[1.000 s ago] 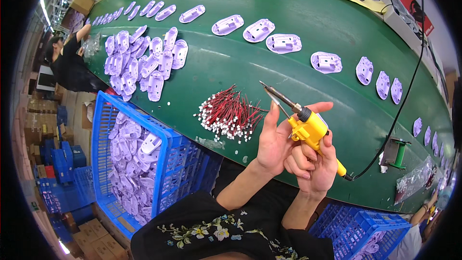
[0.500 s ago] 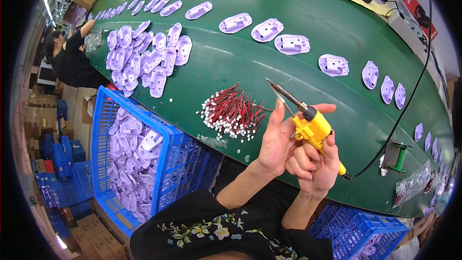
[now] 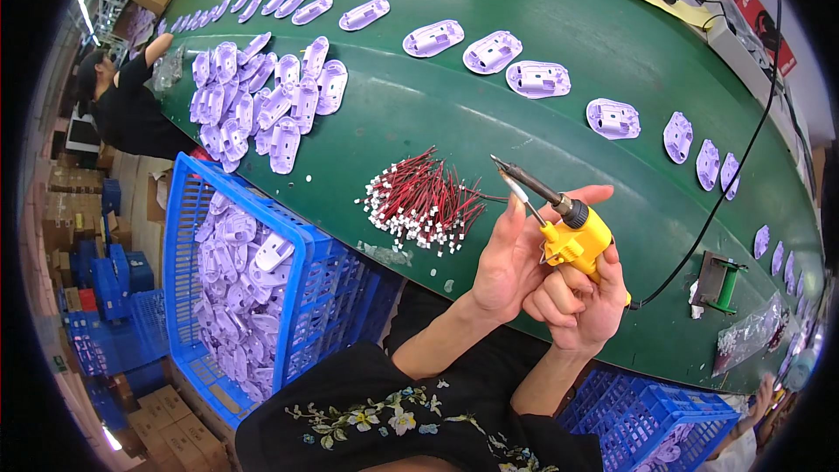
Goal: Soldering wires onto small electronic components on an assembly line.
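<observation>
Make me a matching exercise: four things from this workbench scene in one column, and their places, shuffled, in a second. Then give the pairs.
Things:
1. soldering iron
2. red wires
3. blue crate
4. purple shells pile

Places:
A. loose on the green belt, just left of the hands
B. below the belt's near edge, at the person's left, full of purple parts
C. gripped in the right hand, with the left hand at it too
D. heaped on the belt's far left

Pairs: 1-C, 2-A, 3-B, 4-D
</observation>
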Action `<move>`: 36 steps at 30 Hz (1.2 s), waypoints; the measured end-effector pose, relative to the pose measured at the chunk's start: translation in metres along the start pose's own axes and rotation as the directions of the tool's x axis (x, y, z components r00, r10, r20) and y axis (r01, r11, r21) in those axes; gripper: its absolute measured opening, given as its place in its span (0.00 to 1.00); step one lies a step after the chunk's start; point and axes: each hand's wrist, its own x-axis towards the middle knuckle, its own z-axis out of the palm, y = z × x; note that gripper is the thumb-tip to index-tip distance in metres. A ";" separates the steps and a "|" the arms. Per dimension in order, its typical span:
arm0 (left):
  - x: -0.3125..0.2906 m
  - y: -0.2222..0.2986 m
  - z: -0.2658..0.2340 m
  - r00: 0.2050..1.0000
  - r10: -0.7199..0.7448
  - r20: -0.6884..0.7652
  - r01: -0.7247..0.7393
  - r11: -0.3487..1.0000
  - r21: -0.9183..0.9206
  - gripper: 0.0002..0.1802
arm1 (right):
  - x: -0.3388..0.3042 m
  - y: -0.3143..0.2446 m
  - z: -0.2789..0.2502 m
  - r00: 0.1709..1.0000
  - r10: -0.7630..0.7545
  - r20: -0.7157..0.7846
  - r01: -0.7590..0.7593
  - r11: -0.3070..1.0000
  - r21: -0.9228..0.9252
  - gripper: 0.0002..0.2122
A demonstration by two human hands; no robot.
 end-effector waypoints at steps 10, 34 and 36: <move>0.000 0.002 -0.001 0.999 0.021 0.032 -0.020 1.000 -0.016 0.50 | -0.005 0.004 0.003 0.980 0.016 -0.201 0.017 0.987 0.158 0.24; 0.000 0.005 -0.007 1.000 -0.025 0.013 0.023 0.995 0.101 0.64 | -0.004 0.003 -0.004 0.998 0.052 -0.048 -0.047 0.994 0.094 0.25; 0.000 0.008 -0.004 0.999 -0.048 -0.015 0.049 0.995 0.088 0.64 | -0.004 0.003 -0.004 0.997 0.046 -0.066 -0.041 0.996 0.078 0.25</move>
